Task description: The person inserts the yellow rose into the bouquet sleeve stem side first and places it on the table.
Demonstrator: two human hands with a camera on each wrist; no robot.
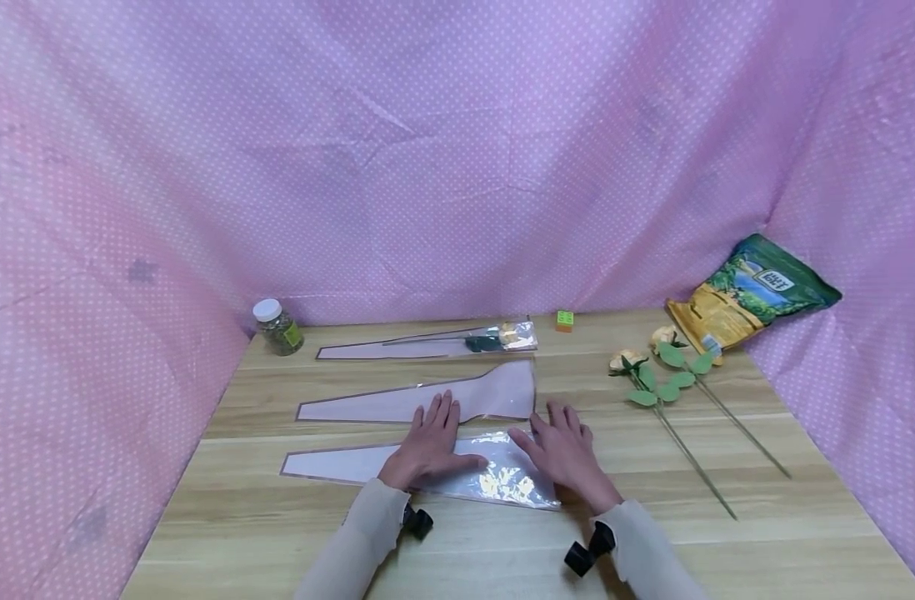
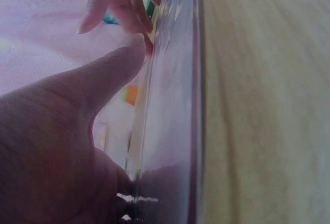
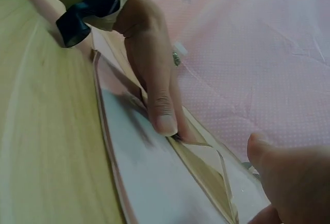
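Three tapered flower sleeves with dark borders lie one behind another, wide ends to the right. My left hand (image 1: 431, 450) lies flat with straight fingers over the front sleeve (image 1: 337, 463), its fingertips reaching the lower edge of the middle sleeve (image 1: 502, 390). My right hand (image 1: 566, 454) is spread at the wide ends of these two, fingertips near the middle sleeve's right corner. In the right wrist view the left thumb (image 3: 166, 123) points down over the sleeves. The back sleeve (image 1: 420, 347) has a rose (image 1: 495, 340) inside, its bloom at the wide end.
Two artificial roses with cream blooms (image 1: 628, 361) and long stems lie on the right of the wooden table (image 1: 225, 517). Behind them a green and yellow bag (image 1: 757, 287) leans against the pink dotted cloth (image 1: 457, 167). A white-lidded jar (image 1: 279, 329) and a small green-and-orange block (image 1: 565, 321) stand at the back.
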